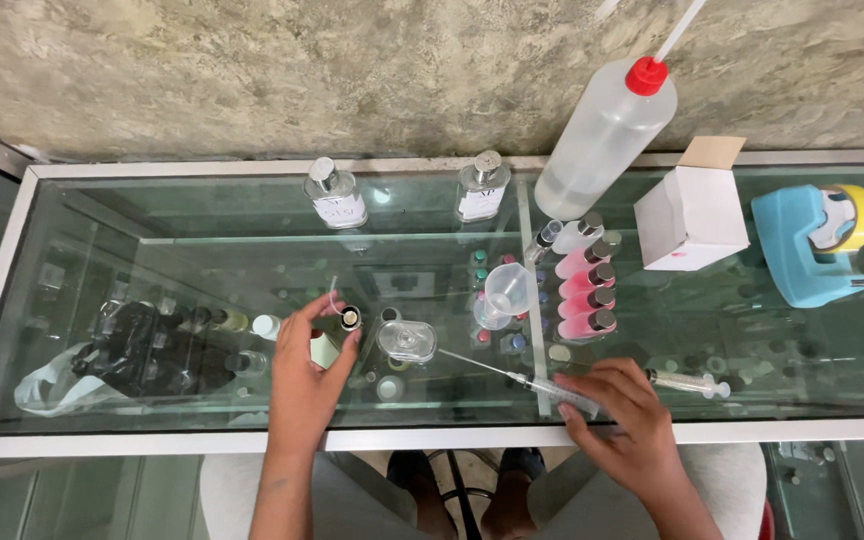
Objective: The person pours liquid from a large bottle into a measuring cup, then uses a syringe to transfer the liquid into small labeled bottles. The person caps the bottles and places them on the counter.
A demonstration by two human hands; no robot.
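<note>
From where I'm watching, left hand wrapped round a small open vial near-centre on the glass surface, clear stopper just right of it, right hand pinching a long-needled syringe, pink bottles beyond, blue tape dispenser far right

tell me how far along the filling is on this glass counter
Looks done: four capped vials of pink liquid lie in a row beside a clear one. In hand: the left hand grips a small open bottle; the right hand rests on a long-needled syringe. Probably left: that bottle, whose fill level cannot be seen, and its cap.
</note>
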